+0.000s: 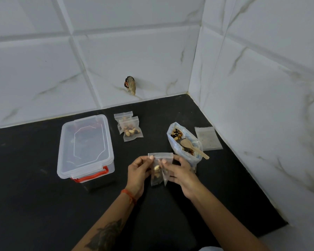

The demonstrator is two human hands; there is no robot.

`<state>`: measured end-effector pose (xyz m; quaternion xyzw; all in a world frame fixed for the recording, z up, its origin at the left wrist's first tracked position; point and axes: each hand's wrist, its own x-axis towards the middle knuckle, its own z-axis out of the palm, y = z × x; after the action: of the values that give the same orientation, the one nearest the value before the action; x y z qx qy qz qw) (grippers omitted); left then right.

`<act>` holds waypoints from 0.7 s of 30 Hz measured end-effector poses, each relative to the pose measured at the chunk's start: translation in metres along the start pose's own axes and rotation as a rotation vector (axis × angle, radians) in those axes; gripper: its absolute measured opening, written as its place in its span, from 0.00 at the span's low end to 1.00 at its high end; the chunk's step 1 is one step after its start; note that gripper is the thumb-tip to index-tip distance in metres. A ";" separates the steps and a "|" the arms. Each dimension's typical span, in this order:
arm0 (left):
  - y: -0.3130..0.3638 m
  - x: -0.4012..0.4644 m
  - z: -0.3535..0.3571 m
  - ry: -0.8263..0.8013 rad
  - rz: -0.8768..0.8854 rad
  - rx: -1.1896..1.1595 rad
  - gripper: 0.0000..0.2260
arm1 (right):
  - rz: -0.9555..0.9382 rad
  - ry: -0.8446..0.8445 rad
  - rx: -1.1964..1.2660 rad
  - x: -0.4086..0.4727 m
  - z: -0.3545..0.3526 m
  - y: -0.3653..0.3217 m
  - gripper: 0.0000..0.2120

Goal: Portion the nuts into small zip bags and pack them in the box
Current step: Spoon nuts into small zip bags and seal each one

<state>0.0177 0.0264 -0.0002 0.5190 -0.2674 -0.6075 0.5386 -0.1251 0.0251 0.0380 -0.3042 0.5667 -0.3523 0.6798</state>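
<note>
Now sealing. Black worktop [34,205]; clear lidded plastic box with red latches [85,147] is the landmark, lid on. Open bulk bag of nuts with wooden spoon [184,142] sits right of the box, two filled bags [130,126] beside its far corner. Small clear zip bag of nuts [159,171] is held upright, near-right of the box. Left hand [137,171] and right hand [181,173] both have a pinch grip at its top edge. Advice: keep it upright, nuts below the strip, run thumbs across the whole zip.

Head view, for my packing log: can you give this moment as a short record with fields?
held: small zip bag with nuts, pinched at its top by left hand and right hand
filled bags: two on the counter
box: lid closed
nut supply: open bag, wooden spoon inside
spare: empty zip bag
</note>
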 end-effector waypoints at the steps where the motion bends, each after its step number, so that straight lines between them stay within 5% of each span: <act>1: -0.001 0.000 0.001 0.009 0.011 -0.006 0.05 | 0.012 -0.001 -0.040 -0.002 -0.001 0.003 0.17; 5: -0.006 0.001 0.002 0.059 0.093 0.068 0.05 | 0.034 0.007 -0.197 -0.014 -0.002 0.013 0.14; 10: -0.016 -0.002 0.008 0.172 0.338 0.429 0.08 | -0.046 0.028 -0.236 -0.017 -0.005 0.011 0.03; 15: -0.021 -0.001 0.008 0.211 0.500 0.577 0.08 | -0.053 0.037 -0.323 -0.020 -0.015 0.004 0.05; 21: -0.023 0.000 0.005 0.195 0.481 0.575 0.05 | -0.033 0.061 -0.429 -0.019 -0.015 0.003 0.08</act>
<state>0.0047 0.0317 -0.0188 0.6268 -0.4883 -0.3118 0.5210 -0.1419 0.0427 0.0434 -0.4402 0.6440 -0.2439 0.5763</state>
